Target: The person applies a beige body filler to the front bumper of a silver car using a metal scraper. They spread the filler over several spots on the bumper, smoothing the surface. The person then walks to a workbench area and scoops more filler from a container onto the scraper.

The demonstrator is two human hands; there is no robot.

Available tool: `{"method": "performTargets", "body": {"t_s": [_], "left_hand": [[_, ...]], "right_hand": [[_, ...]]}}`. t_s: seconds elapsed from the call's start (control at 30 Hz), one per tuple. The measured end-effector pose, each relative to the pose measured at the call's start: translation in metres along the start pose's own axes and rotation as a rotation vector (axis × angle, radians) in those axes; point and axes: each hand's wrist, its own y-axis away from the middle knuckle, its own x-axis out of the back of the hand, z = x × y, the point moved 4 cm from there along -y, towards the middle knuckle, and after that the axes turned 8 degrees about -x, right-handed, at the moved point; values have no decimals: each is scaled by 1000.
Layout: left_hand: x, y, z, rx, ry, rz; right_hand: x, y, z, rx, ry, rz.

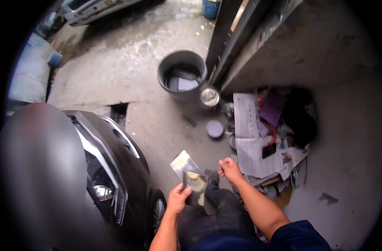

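Observation:
My left hand (179, 198) is closed on the near-left edge of a dark flat board (194, 193), with the thumb on top. Pale yellow paste, like body filler, is smeared over the board. Just beyond it is a whitish, shiny flat piece (183, 163) with a yellow smear; whether my hand holds that too, I cannot tell. To the right of the board, my right hand (229, 170) is raised with its fingers curled together. Whatever may be in those fingers is hidden.
A dark car (132, 175) stands close on the left. Ahead are a grey bucket (160, 75), a tin (210, 96), a round lilac lid (214, 129) and a small dark block (189, 121). Newspaper (251, 157) and clutter lie on the right, below a wall (337, 62).

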Motion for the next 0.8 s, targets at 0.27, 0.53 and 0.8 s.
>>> {"method": "performTargets", "body": {"t_s": [0.27,0.53,0.8], "left_hand": [[74,-105,-147,-37,19,189],[107,-231,-202,-143,-53,226],[91,-304,-120,-320,-108,173]], "right_hand": [[42,-248,153,-101,315,226],[15,-374,92,265,1330,295],[2,-433,52,426,1928,129]]}}
